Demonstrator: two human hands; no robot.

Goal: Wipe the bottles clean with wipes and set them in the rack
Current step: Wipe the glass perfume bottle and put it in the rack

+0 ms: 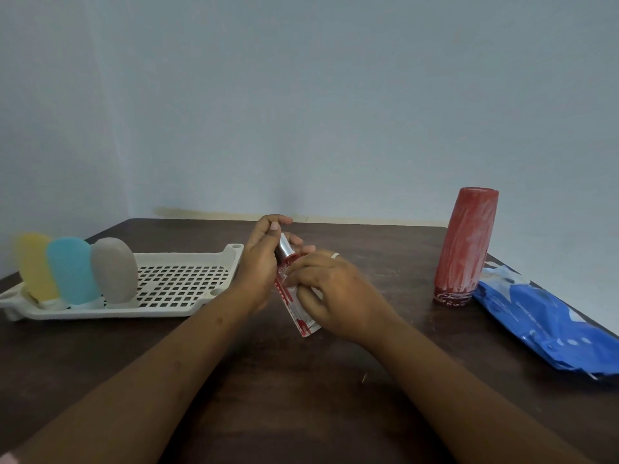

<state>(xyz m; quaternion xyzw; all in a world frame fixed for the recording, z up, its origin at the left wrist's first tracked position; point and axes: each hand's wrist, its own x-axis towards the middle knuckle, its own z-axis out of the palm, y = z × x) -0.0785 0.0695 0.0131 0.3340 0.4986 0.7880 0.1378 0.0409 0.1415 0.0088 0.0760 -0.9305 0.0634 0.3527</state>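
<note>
Red-smeared small bottle is held tilted between the hands, left hand pinching its cap end, right hand curled round its body, likely steadying it for wiping; rack just beside left hand.

1. The small bottle's middle is hidden behind the left hand and right hand; only its silver cap and near end show.
2. The blue wipes pack is cut off by the right edge; its print is too small to read.
3. The rack's left corner runs off the left edge.
4. The left forearm and right forearm are cut by the bottom edge.
</note>
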